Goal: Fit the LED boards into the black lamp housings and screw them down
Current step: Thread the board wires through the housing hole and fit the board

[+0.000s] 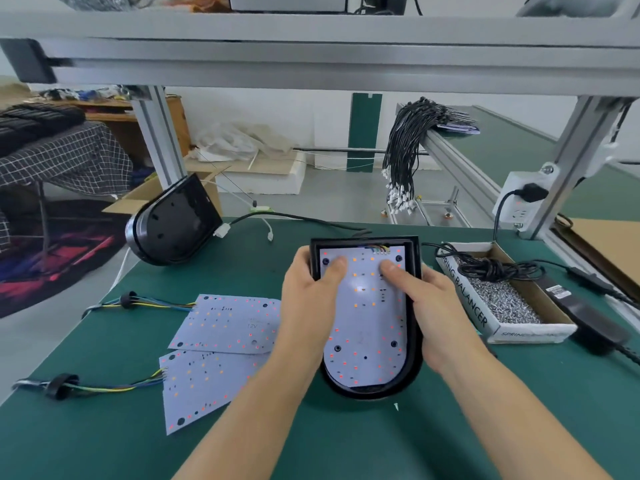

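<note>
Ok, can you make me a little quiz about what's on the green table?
1. True or false: both thumbs press on the LED board inside the black housing.
2. How many loose LED boards lie on the mat beside the left hand? A) two B) five
3. What fills the cardboard box next to the right hand?

Key: 1 true; 2 A; 3 small silver screws.

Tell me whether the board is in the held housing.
In: the LED board lies inside the black housing rim, both thumbs pressing it.
</note>
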`<state>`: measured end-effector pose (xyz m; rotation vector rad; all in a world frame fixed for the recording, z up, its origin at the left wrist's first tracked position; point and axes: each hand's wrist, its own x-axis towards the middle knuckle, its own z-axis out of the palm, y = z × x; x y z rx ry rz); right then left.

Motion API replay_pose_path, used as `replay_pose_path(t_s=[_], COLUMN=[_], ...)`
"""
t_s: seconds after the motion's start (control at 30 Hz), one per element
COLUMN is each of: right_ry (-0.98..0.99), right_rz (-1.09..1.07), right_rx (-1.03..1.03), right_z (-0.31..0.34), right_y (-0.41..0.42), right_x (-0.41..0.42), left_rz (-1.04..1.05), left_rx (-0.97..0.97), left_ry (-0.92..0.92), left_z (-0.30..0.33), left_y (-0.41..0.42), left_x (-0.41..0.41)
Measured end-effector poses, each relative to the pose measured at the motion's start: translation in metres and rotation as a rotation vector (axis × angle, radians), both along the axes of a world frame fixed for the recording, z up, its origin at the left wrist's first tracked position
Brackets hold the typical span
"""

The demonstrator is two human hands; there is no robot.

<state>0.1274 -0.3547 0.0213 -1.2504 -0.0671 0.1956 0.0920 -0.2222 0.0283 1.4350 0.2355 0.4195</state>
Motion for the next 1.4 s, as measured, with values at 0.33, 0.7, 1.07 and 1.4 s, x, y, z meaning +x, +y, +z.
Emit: replay_pose_path(t_s=[0.33,0.7,1.07,1.4], right_ry=[-0.416,0.208,0.124,0.113], right_rz=[-0.178,0.644,0.029,0.006], right_rx=[-0.276,-0.118,-0.145,-0.133], right_z=[-0.008,0.014,0.038,0.031], right_y=[0.0,-0.019,0.02,0.0], right_x=[-0.01,0.023,0.052,0.053], left_rz=[-0.172,-0.553,-0.596,-0.583], left_rx=[-0.227,0.027,0.101,0.074], left_ry=[-0.021,-0.184,-0.258,-0.103], left_z=[-0.001,0.007,0.015,0.021], left_y=[0.013,0.038,0.029,0.031], left_x=[0.0,-0.01,-0.006,0.005])
